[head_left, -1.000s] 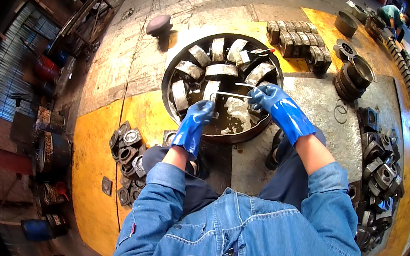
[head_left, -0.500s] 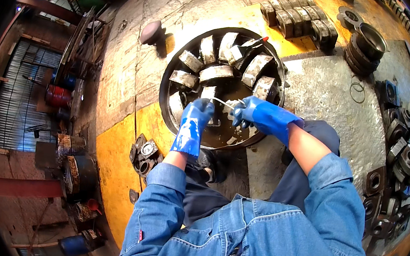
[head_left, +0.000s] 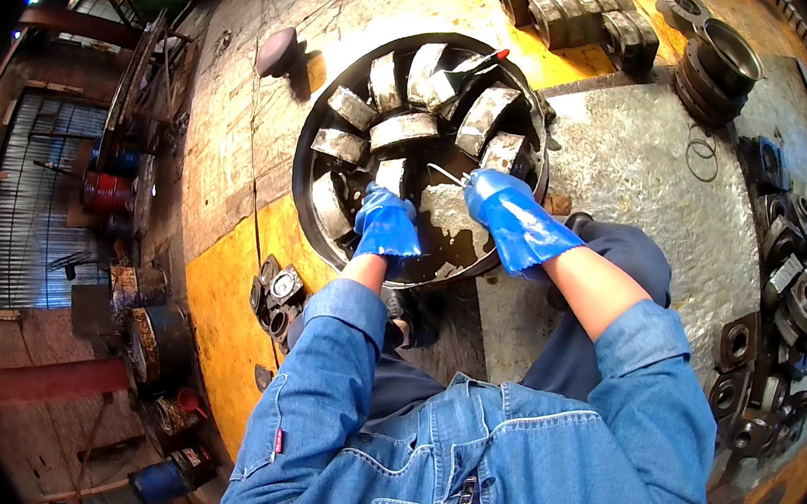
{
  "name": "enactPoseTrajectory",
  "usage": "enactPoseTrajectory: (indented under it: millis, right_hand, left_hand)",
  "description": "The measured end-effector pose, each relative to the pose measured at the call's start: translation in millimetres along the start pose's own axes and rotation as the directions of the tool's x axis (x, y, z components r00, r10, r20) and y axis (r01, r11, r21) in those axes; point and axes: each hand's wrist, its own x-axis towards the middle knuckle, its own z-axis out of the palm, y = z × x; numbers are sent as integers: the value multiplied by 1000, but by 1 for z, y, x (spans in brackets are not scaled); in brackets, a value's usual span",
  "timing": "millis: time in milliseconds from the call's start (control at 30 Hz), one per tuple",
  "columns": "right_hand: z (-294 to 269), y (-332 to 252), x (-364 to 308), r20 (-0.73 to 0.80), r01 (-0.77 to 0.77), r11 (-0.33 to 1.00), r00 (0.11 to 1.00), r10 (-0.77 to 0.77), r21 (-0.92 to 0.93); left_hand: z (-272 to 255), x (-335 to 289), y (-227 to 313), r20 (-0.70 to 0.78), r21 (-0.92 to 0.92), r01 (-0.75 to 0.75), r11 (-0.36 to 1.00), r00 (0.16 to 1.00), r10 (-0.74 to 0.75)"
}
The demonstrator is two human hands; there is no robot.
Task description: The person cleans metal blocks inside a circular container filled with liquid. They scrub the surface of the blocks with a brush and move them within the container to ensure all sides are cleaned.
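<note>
Covering the near end of a metal block in a basin, the left hand may grip, I cannot tell; the right hand clamps a pale rod, seemingly to leave its leftward tip free.

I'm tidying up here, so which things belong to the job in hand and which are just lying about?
Seemingly in use:
- right hand
- thin pale rod
- left hand
- round tub
- its curved blocks

Apparently lying about:
- red drum
- blue drum
- stacked metal rings
</note>
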Motion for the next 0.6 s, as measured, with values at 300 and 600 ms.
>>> enactPoseTrajectory:
  millis: [300,600]
  right_hand:
    - [26,-24,1,136,-22,986,990,45,-166]
    - [54,-45,3,-10,11,936,1000,-16,-353]
  left_hand:
    - [26,-25,-1,94,-38,-39,999,995,42]
    - [-16,-42,-54,2,-313,-199,929,978,210]
